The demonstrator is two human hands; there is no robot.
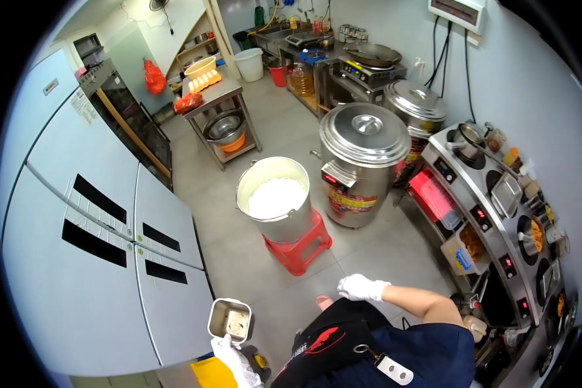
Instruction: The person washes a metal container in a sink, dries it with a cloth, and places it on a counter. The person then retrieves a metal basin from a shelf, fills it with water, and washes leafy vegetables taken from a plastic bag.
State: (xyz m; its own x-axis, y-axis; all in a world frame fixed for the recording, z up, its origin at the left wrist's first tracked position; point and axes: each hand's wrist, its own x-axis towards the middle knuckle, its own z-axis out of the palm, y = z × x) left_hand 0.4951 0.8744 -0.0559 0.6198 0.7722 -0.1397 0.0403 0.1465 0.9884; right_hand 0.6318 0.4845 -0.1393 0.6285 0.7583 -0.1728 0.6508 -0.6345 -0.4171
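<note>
My left hand [227, 354], in a white glove, grips the near rim of a square metal container [218, 312] with pale, dark-flecked residue inside. My right hand [361, 288], also white-gloved, is held in front of my body with its fingers curled; no object shows in it. Ahead of me a tall metal bucket [279, 223] holds a white mass [277, 198] and stands on a red plastic stool [308, 249]. Neither hand touches the bucket.
A large lidded steel pot [362, 171] stands right of the bucket. Along the right wall runs a cooking counter [475, 194] with pans. Refrigerator doors [84, 187] line the left. A steel table [220, 90] holds an egg tray [204, 81] farther back.
</note>
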